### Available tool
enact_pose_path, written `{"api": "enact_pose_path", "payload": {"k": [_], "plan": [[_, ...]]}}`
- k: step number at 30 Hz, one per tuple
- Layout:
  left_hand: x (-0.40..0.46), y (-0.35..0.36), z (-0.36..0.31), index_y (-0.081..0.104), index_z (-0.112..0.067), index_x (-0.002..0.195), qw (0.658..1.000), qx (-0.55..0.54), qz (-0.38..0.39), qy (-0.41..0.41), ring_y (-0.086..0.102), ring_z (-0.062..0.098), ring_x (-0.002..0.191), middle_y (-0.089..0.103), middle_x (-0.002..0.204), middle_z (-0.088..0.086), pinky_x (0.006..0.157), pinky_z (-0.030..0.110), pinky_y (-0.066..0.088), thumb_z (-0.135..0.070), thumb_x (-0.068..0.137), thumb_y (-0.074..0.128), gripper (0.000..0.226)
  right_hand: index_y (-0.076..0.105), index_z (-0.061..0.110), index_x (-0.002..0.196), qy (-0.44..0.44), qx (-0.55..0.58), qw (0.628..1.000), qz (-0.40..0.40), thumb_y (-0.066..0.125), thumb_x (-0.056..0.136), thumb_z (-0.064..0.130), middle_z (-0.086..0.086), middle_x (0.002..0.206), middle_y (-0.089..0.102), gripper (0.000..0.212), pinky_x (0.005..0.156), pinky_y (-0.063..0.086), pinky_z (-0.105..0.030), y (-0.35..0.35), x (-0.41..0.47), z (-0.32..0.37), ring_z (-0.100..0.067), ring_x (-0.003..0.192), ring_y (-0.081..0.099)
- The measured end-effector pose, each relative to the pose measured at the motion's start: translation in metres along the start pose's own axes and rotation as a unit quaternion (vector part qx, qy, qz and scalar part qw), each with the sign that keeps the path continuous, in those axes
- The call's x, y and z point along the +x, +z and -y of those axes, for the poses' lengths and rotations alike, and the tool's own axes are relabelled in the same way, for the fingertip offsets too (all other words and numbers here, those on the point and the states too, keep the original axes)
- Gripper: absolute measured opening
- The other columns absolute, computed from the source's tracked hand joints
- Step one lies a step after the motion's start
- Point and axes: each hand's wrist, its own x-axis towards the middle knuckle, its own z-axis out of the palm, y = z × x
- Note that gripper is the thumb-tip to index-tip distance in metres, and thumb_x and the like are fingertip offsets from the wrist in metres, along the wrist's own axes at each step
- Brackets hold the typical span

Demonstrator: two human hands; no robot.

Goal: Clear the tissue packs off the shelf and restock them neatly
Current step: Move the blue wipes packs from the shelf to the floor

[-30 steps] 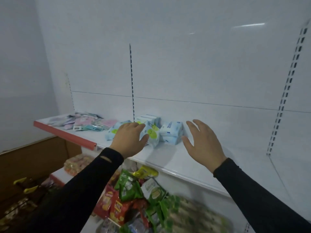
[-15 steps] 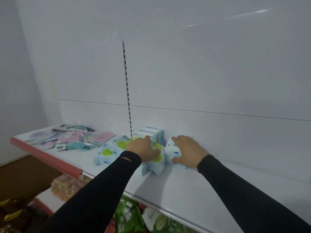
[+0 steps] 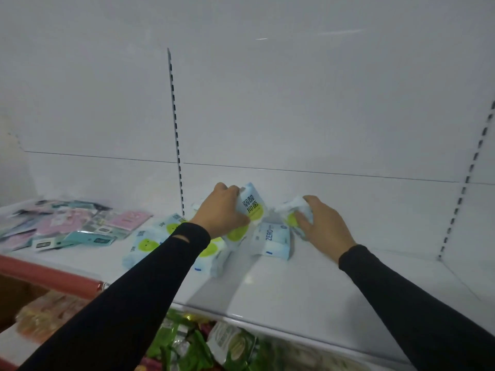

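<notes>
**Both hands on packs, and the loose pile is the risk**

Your left hand (image 3: 223, 214), just left of the frame's centre, has its fingers curled round a tissue pack (image 3: 250, 207) and holds it tilted up off the pile, printed face towards you. Your right hand (image 3: 320, 223), right of centre, grips a second pack (image 3: 293, 214) with the fingers wrapped over its far end; that pack is partly hidden and blurred, so you cannot be sure how much of it you really have.

The remaining tissue packs sit on the white shelf (image 3: 294, 287) in a loose cluster at mid-frame. A pack marked ZERO (image 3: 272, 241) lies flat between your two hands, and several packs with green faces (image 3: 146, 243) sprawl to the left, some hidden under your left sleeve.

Here is what could go wrong, as a judgement from how things lie. The packs are soft and slick in their wrap, so a grip on one end could let one sag or slide out as you lift. Your left forearm passes low over the packs below it; drawing it back could drag one towards the shelf's front edge and drop it onto the snack bags (image 3: 230, 346) on the level beneath. Sweeping left could also disturb the flat sachets (image 3: 80, 226) at the left of the frame and mix them with the tissue stock.
</notes>
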Motion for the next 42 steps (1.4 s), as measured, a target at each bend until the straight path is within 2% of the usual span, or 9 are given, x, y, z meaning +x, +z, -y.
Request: {"api": "enact_pose_path", "payload": {"k": [5,8,11,17,22,26,30,38,42], "plan": [[0.002,0.007,-0.045,0.049,-0.021,0.113,0.992,-0.029,0.004,0.124,0.056,0.028,0.086,0.059,0.095,0.006,0.068,0.035,0.046,-0.018,0.073,0.066,0.043,0.038,0.031,0.135,0.081,0.074,0.989,-0.103,0.064,0.086,0.023,-0.003,0.109,0.054,0.056,0.076,0.052,-0.033,-0.075,-0.053,-0.009,-0.021,0.094,0.058],[-0.005,0.024,-0.086,0.048,-0.023,0.116,0.979,-0.076,0.031,0.188,0.056,0.026,0.085,0.062,0.096,0.004,0.069,0.035,0.048,-0.016,0.074,0.067,0.047,0.048,0.038,0.123,0.118,0.04,0.981,-0.15,0.064,0.084,0.023,-0.001,0.108,0.05,0.045,0.079,0.052,-0.033,-0.125,-0.101,-0.022,-0.019,0.094,0.057],[-0.023,0.047,-0.137,0.048,-0.023,0.118,0.957,-0.118,0.065,0.256,0.056,0.024,0.087,0.062,0.099,0.003,0.071,0.036,0.048,-0.018,0.075,0.069,0.049,0.053,0.035,0.102,0.164,0.017,0.97,-0.179,0.066,0.082,0.03,0.0,0.102,0.058,0.024,0.072,0.055,-0.038,-0.182,-0.157,-0.033,-0.018,0.088,0.061],[-0.089,0.094,-0.271,0.045,-0.026,0.122,0.899,-0.143,0.142,0.39,0.056,0.024,0.09,0.061,0.103,0.001,0.077,0.041,0.049,-0.023,0.076,0.072,0.053,0.051,0.021,0.096,0.251,-0.082,0.933,-0.245,0.076,0.078,0.034,0.001,0.08,0.065,0.033,0.052,0.044,-0.018,-0.301,-0.295,-0.049,-0.002,0.062,0.058],[-0.182,0.142,-0.403,0.045,-0.028,0.122,0.843,-0.172,0.201,0.468,0.054,0.018,0.087,0.058,0.1,-0.007,0.069,0.031,0.042,-0.024,0.076,0.075,0.055,0.049,0.018,0.097,0.307,-0.191,0.887,-0.286,0.073,0.08,0.029,-0.003,0.084,0.063,0.031,0.065,0.047,-0.036,-0.4,-0.442,-0.071,-0.02,0.072,0.057],[-0.274,0.191,-0.513,0.054,-0.022,0.118,0.772,-0.2,0.247,0.55,0.055,0.014,0.086,0.06,0.1,-0.006,0.073,0.026,0.039,-0.018,0.074,0.076,0.05,0.047,0.02,0.121,0.385,-0.238,0.851,-0.266,0.067,0.085,0.02,0.001,0.112,0.062,0.041,0.082,0.051,-0.03,-0.469,-0.577,-0.081,-0.016,0.097,0.06],[-0.366,0.234,-0.61,0.058,-0.019,0.111,0.698,-0.198,0.296,0.622,0.056,0.018,0.087,0.059,0.098,-0.002,0.071,0.03,0.041,-0.019,0.076,0.074,0.039,0.035,0.022,0.143,0.482,-0.292,0.788,-0.247,0.063,0.087,0.021,-0.001,0.126,0.049,0.063,0.089,0.036,-0.021,-0.518,-0.697,-0.076,-0.013,0.111,0.048],[-0.529,0.321,-0.776,0.051,-0.019,0.131,0.556,-0.19,0.347,0.731,0.053,0.023,0.102,0.057,0.111,0.004,0.079,0.029,0.037,-0.021,0.078,0.072,0.058,0.056,0.006,0.127,0.595,-0.354,0.681,-0.239,0.067,0.078,0.001,-0.015,0.115,0.054,0.05,0.085,0.029,-0.013,-0.565,-0.88,-0.073,-0.023,0.104,0.05],[-0.603,0.375,-0.848,0.049,-0.024,0.133,0.484,-0.19,0.373,0.768,0.05,0.02,0.106,0.056,0.118,0.001,0.084,0.031,0.04,-0.023,0.08,0.07,0.058,0.053,0.008,0.13,0.666,-0.32,0.637,-0.218,0.066,0.085,0.009,-0.013,0.12,0.051,0.047,0.087,0.029,-0.014,-0.58,-0.955,-0.099,-0.03,0.108,0.051]]}}
